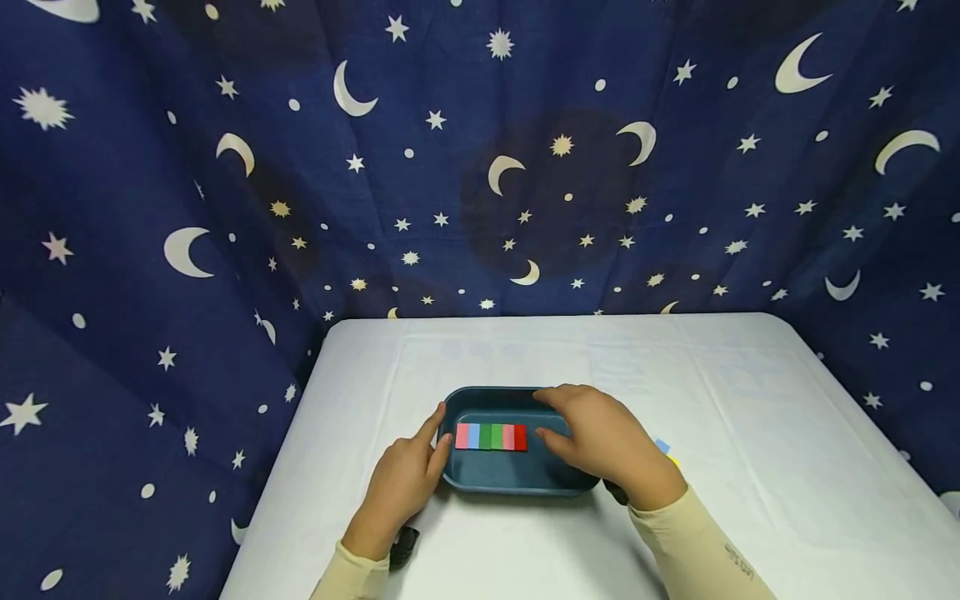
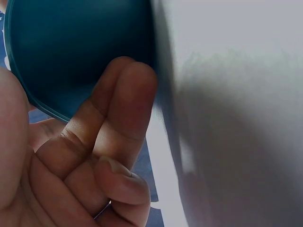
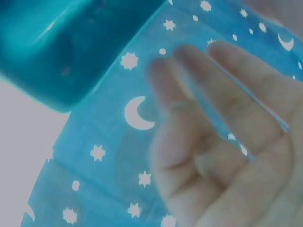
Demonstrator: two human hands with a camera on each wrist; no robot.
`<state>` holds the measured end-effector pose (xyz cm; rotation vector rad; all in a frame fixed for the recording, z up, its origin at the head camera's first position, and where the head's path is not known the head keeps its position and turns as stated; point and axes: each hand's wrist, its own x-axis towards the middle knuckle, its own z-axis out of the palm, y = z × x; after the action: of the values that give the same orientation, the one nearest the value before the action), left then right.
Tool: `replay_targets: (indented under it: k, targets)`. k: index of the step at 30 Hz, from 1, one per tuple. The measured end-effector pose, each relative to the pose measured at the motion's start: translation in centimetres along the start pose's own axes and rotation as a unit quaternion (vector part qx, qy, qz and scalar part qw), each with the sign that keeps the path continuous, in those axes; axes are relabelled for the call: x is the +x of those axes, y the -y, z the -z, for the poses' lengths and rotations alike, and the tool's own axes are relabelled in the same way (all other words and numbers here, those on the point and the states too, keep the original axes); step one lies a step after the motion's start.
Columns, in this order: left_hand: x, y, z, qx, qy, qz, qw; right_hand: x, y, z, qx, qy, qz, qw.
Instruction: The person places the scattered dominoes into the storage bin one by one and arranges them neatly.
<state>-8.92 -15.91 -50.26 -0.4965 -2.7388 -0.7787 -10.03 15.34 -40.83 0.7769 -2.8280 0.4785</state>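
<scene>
A dark teal rectangular tray (image 1: 498, 479) sits on the white-covered table. Inside, toward its left half, a row of small flat colored pieces (image 1: 491, 437) lies side by side: pink, blue, two greens, pink and red. My left hand (image 1: 401, 483) grips the tray's left end, thumb at the rim; in the left wrist view its fingers (image 2: 135, 94) lie against the outer wall. Over the tray's right part hovers my right hand (image 1: 603, 437), thumb and fingers spread apart with nothing between them. The right wrist view shows those fingers blurred, beside the tray's corner (image 3: 66, 90).
Just right of my right wrist, a blue piece (image 1: 662, 446) and a yellow piece (image 1: 673, 461) lie on the tabletop (image 1: 772, 433), partly hidden by the arm. A dark blue curtain (image 1: 450, 167) with moons and stars hangs behind and along both sides.
</scene>
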Motion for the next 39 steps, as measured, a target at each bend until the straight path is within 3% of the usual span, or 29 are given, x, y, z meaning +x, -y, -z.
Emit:
replay_targets:
  k: [7, 11, 15, 19, 22, 34, 39]
  targets:
    - [0.0, 0.0, 0.1, -0.001, 0.005, 0.006, 1.0000, -3.8, -2.8, 1.0, 0.002, -0.119, 0.005, 0.9929]
    - [0.1, 0.0, -0.1, 0.004, 0.003, 0.005, 1.0000, -6.2, -5.5, 0.8, 0.006, -0.150, -0.027, 0.9884]
    - [0.1, 0.0, -0.2, 0.005, 0.005, 0.005, 1.0000, -8.2, -8.0, 0.6, 0.004, -0.118, -0.095, 0.9884]
    - [0.0, 0.0, -0.2, 0.001, 0.008, 0.008, 0.9999, -9.4, -10.0, -0.2, -0.003, -0.044, -0.175, 0.9836]
    - [0.0, 0.0, -0.2, -0.003, 0.009, 0.014, 0.9999, -9.7, -11.0, -1.1, -0.008, -0.005, -0.211, 0.9775]
    - [0.4, -0.2, -0.2, 0.000, 0.003, 0.003, 1.0000, -9.7, -11.8, -1.9, -0.004, 0.020, -0.240, 0.9705]
    - [0.1, -0.2, -0.2, -0.005, 0.009, 0.014, 0.9998, -9.9, -12.1, -1.9, -0.017, 0.028, -0.236, 0.9711]
